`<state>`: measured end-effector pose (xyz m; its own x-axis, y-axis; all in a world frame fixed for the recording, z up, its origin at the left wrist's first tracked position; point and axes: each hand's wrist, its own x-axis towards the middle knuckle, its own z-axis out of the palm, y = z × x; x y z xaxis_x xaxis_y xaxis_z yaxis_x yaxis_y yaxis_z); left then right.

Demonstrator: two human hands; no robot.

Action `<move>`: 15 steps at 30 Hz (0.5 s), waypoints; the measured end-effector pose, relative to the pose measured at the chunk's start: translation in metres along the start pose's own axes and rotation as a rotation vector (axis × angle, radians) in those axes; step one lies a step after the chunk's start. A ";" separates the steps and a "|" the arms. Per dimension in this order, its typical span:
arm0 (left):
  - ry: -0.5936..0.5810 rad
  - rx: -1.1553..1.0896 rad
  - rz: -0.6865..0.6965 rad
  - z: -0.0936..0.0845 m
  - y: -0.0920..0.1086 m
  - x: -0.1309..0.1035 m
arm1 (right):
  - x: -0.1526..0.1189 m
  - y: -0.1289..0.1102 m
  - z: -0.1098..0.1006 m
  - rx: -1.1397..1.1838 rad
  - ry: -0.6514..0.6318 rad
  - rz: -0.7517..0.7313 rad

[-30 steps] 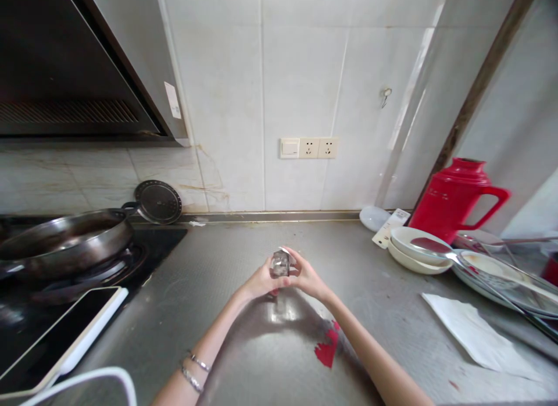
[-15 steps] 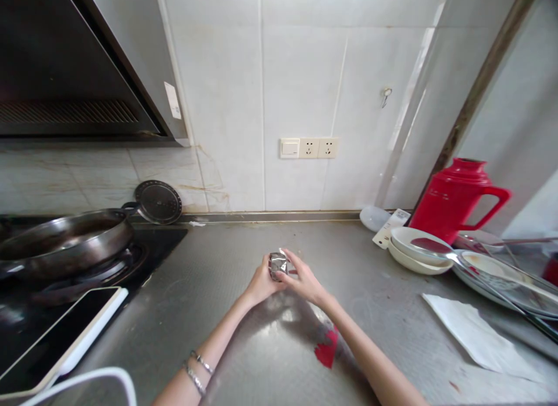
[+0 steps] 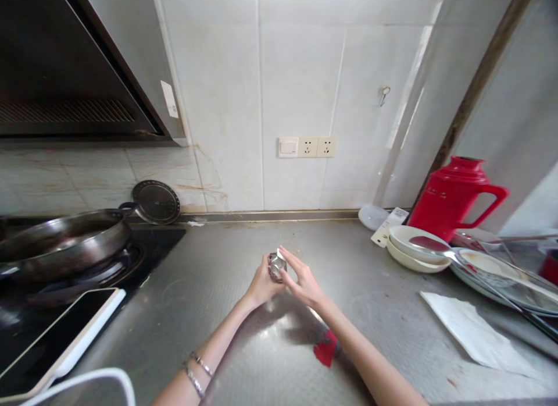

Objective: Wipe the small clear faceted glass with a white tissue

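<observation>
Over the middle of the steel counter (image 3: pixel 218 289), both my hands hold a small crumpled piece of silver foil (image 3: pixel 276 265). My left hand (image 3: pixel 261 285) cups it from the left with curled fingers. My right hand (image 3: pixel 300 281) presses on its right side, fingers stretched upward along it. A red scrap (image 3: pixel 326 348) lies on the counter under my right forearm.
A dark pan (image 3: pixel 65 240) sits on the stove at left, with a round lid (image 3: pixel 156 202) leaning on the wall. A tablet (image 3: pixel 56 336) lies at front left. Stacked bowls (image 3: pixel 416 249), plates with utensils (image 3: pixel 501 272), a red jug (image 3: pixel 457 193) and a paper towel (image 3: pixel 475 336) fill the right.
The foil has been squeezed smaller and more compact between my hands. My right fingers shifted from wrapping over it to lying flat against its side.
</observation>
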<state>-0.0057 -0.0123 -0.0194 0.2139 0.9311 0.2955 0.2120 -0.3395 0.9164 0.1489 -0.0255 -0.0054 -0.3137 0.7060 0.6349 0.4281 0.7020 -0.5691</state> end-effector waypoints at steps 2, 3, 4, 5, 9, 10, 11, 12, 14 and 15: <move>0.007 -0.008 -0.002 0.000 0.003 0.000 | 0.000 0.002 0.000 0.013 0.033 0.079; 0.018 -0.002 -0.005 -0.001 0.003 0.000 | 0.000 0.003 0.000 0.012 0.046 0.100; 0.032 0.006 -0.007 -0.002 0.004 0.001 | -0.001 0.003 0.000 0.008 0.056 0.102; 0.042 0.014 -0.006 -0.002 0.003 0.001 | -0.001 0.003 0.000 0.004 0.060 0.082; 0.045 0.029 0.067 -0.003 -0.002 0.003 | -0.004 -0.004 0.003 -0.033 0.037 -0.110; 0.038 0.042 0.102 -0.003 -0.003 0.003 | -0.004 -0.006 0.003 -0.050 0.023 -0.161; 0.030 0.064 0.139 -0.002 -0.004 0.003 | -0.003 -0.008 0.003 -0.068 0.009 -0.207; 0.020 0.091 0.177 -0.001 -0.004 0.002 | -0.003 -0.009 0.003 -0.087 -0.002 -0.244; 0.003 0.143 0.232 0.001 -0.004 0.000 | -0.002 -0.009 0.002 -0.116 -0.014 -0.275; -0.006 0.162 0.244 0.002 -0.004 -0.001 | -0.001 -0.008 0.001 -0.121 -0.015 -0.266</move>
<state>-0.0049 -0.0126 -0.0237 0.2830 0.8185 0.5000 0.3029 -0.5709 0.7631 0.1449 -0.0319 -0.0018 -0.4403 0.5010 0.7451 0.4275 0.8467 -0.3167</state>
